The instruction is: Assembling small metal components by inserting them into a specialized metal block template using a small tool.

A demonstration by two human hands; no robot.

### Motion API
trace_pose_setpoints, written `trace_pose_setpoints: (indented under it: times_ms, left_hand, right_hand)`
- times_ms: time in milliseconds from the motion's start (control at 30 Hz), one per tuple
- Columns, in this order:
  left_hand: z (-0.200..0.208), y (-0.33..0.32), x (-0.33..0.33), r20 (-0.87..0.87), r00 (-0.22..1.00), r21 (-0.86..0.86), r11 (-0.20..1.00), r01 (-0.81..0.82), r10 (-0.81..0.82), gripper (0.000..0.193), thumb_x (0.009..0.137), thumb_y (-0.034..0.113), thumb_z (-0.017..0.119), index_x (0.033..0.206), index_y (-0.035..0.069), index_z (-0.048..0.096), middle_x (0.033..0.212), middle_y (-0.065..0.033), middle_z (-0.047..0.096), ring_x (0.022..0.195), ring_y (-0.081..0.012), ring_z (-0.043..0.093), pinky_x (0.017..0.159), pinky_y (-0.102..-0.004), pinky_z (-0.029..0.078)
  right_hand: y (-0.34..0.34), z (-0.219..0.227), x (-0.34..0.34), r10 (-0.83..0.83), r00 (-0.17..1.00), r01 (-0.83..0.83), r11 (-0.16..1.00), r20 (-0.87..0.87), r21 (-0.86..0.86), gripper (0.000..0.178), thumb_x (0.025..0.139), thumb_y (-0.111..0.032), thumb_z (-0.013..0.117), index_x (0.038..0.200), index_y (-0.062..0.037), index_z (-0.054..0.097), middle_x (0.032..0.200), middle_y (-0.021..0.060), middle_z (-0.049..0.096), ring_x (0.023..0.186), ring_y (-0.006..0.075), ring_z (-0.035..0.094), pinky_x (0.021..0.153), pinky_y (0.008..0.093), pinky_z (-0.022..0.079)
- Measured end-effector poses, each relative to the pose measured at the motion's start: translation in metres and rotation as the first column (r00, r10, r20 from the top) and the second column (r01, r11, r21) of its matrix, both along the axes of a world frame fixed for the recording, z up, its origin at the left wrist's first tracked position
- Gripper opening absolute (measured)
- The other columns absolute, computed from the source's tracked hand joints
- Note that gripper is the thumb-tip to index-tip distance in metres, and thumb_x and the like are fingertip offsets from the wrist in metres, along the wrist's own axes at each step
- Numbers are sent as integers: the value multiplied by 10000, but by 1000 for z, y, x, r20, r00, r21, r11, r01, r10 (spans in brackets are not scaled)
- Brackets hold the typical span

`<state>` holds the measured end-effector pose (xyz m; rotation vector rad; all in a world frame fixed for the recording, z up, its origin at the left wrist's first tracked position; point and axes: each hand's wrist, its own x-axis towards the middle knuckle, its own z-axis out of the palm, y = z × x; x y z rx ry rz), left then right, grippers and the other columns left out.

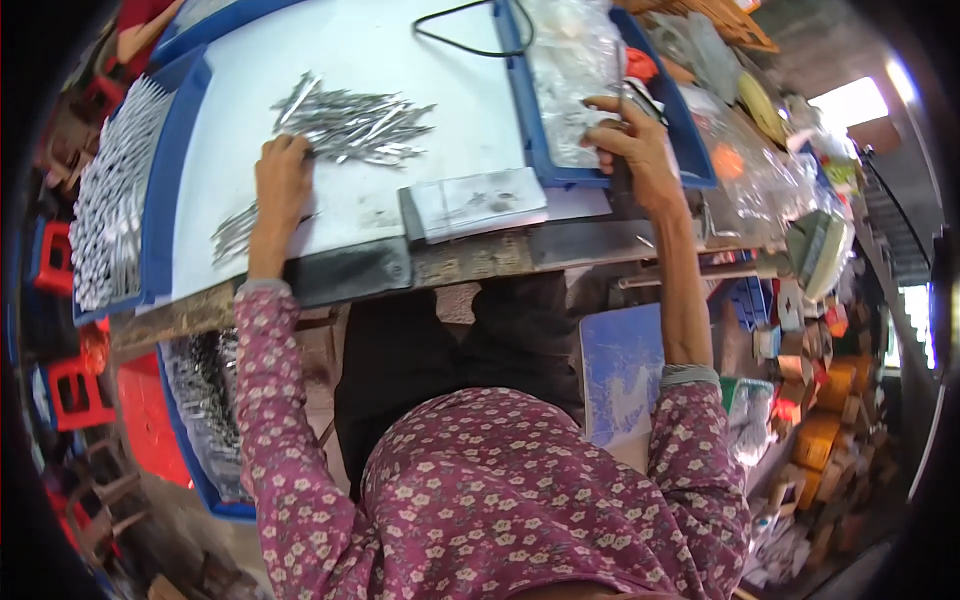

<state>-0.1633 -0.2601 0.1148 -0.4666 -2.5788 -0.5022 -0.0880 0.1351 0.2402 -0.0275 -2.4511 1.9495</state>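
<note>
My left hand (283,175) is at the near left edge of a loose pile of thin silvery metal pieces (365,125) on the white table surface. Its fingers are curled down, and what they pinch, if anything, is hidden. A smaller group of similar pieces (234,236) lies beside my left wrist. My right hand (645,155) is over the near end of a blue tray (545,165) with clear plastic bags (570,75) in it. Thumb and fingers bend around a long, thin, dark tool (621,185) whose exact kind I cannot make out.
At the left stands a blue tray (185,150) heaped with silvery rods (115,190). A stack of white papers (480,203) lies at the table's near edge, beside a dark flat pad (350,272). A black loop (465,8) rests at the far side. Another person's arm (140,38) shows at far left.
</note>
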Motion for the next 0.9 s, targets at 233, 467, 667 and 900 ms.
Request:
trace_pose_setpoints:
  times_ms: [233,467,667,900]
  left_hand:
    - [7,7,8,33,988,3,989,149,-149,142,734,8,588,860,71,604,884,-68,584,884,-276,529,707,-393,408]
    - [19,17,19,-13,995,-30,995,98,-99,133,771,30,572,896,77,585,899,-53,592,900,-246,524,729,-373,381]
    - [43,29,36,-67,990,244,961,133,-120,107,793,27,579,899,40,578,893,-79,605,819,-266,548,711,-366,413]
    - [78,61,78,-42,962,532,809,249,-269,130,799,-5,598,927,20,592,881,-101,597,805,-233,573,700,-296,453]
  right_hand:
    - [0,-6,7,-6,999,2,996,-45,-89,342,780,-69,644,1086,42,541,731,115,637,514,64,481,458,200,404]
    - [-9,-4,16,-41,991,31,996,-125,-79,272,797,-81,618,1044,14,557,701,96,634,511,55,483,459,192,399]
    - [-15,-4,16,13,989,-27,995,-146,-94,165,818,-89,572,942,4,629,741,72,647,550,54,515,470,187,406]
    - [-26,2,24,92,977,-100,995,-194,-28,230,844,-89,554,1043,7,619,823,82,660,611,72,564,474,171,398]
